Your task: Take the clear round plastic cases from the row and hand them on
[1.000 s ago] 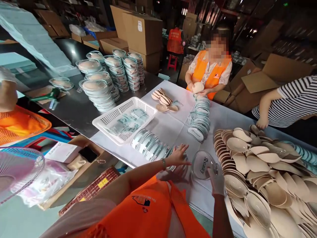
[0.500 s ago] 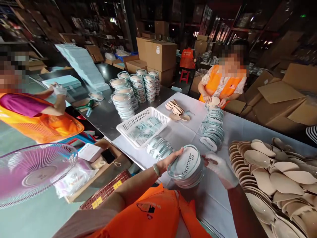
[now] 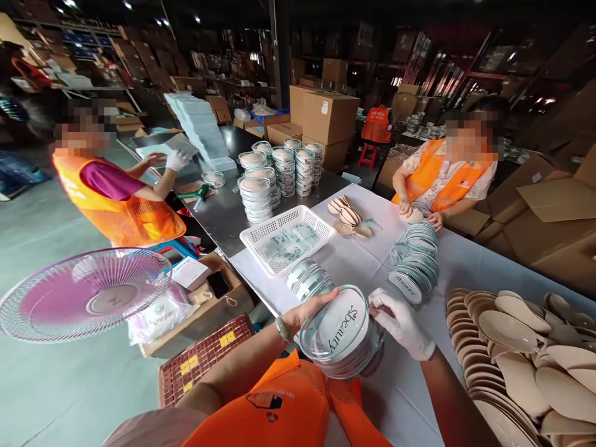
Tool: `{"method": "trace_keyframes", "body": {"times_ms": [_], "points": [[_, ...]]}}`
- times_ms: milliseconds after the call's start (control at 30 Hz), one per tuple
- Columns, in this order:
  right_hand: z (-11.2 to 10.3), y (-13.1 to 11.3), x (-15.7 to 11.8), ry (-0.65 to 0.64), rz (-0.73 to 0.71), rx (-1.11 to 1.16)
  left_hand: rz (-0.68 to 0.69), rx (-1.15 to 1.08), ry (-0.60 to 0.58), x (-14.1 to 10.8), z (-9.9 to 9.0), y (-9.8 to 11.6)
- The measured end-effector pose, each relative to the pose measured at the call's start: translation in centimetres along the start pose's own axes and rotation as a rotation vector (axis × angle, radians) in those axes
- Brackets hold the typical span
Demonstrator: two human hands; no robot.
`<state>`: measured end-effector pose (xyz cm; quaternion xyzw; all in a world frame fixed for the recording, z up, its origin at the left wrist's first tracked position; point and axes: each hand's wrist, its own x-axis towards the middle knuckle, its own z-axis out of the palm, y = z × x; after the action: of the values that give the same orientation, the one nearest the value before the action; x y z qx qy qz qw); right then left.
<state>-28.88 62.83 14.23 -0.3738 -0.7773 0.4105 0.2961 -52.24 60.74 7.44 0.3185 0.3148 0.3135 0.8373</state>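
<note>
Case stack (image 3: 338, 329) over counter's (image 3: 361, 261) near edge, left hand (image 3: 305, 315) gripping its left side, right hand (image 3: 405, 324) half-curled at its right, hold unclear; filled cases (image 3: 256, 200) stacked far left, pads (image 3: 519, 372) at right edge remain loose.

The basket (image 3: 274, 225) has packets (image 3: 288, 243) in it. Behind the basket stand piles of cases (image 3: 256, 198), and farther back is a box (image 3: 323, 115). To its right lie a few loose pads (image 3: 349, 217), then a long row of cases (image 3: 413, 267). Just in front of it is a front row (image 3: 307, 278). Nearer the person, right of the basket, is a stack (image 3: 344, 338), with the left hand (image 3: 305, 312) on its left side and the right hand (image 3: 404, 323) by its right edge. Far right of the basket is a heap of pads (image 3: 516, 366). A fan (image 3: 112, 300) is left of it.
</note>
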Motion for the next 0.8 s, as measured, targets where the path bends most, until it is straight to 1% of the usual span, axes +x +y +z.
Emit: {"method": "trace_keyframes", "body": {"times_ms": [67,100,167,267,367,433,533,600,667,733,800], "points": [[0.3,0.3,-0.6,0.133,-0.003,-0.014,0.002,-0.006,0.008,0.4,0.0,-0.3],[0.3,0.5,-0.9,0.178,-0.014,-0.053,-0.006,-0.010,0.009,0.6,0.0,-0.5],[0.1,0.8,-1.4,0.204,-0.095,-0.225,-0.017,-0.023,0.017,1.0,0.2,-0.7],[-0.5,0.7,-1.9,0.219,-0.235,-0.578,0.000,-0.041,0.033,1.4,0.8,-0.8],[-0.6,-0.1,-2.3,0.272,-0.250,-0.854,0.022,-0.070,0.079,1.7,1.2,-0.5],[-0.2,-1.2,-2.9,0.295,-0.235,-1.026,0.035,-0.091,0.133,2.1,1.0,0.0],[1.6,-3.1,-4.2,0.268,-0.269,-1.211,0.032,-0.119,0.180,3.2,0.7,0.8],[3.7,-3.6,-4.8,0.212,-0.328,-1.242,0.024,-0.153,0.173,4.2,0.8,1.0],[5.9,-3.3,-5.0,0.195,-0.362,-1.236,0.050,-0.199,0.191,5.1,1.4,0.8],[7.6,-2.2,-4.8,0.239,-0.351,-1.227,0.090,-0.262,0.226,5.8,2.2,0.1],[8.4,-1.0,-4.4,0.311,-0.321,-1.192,0.092,-0.331,0.240,6.1,2.9,-0.4]]}}
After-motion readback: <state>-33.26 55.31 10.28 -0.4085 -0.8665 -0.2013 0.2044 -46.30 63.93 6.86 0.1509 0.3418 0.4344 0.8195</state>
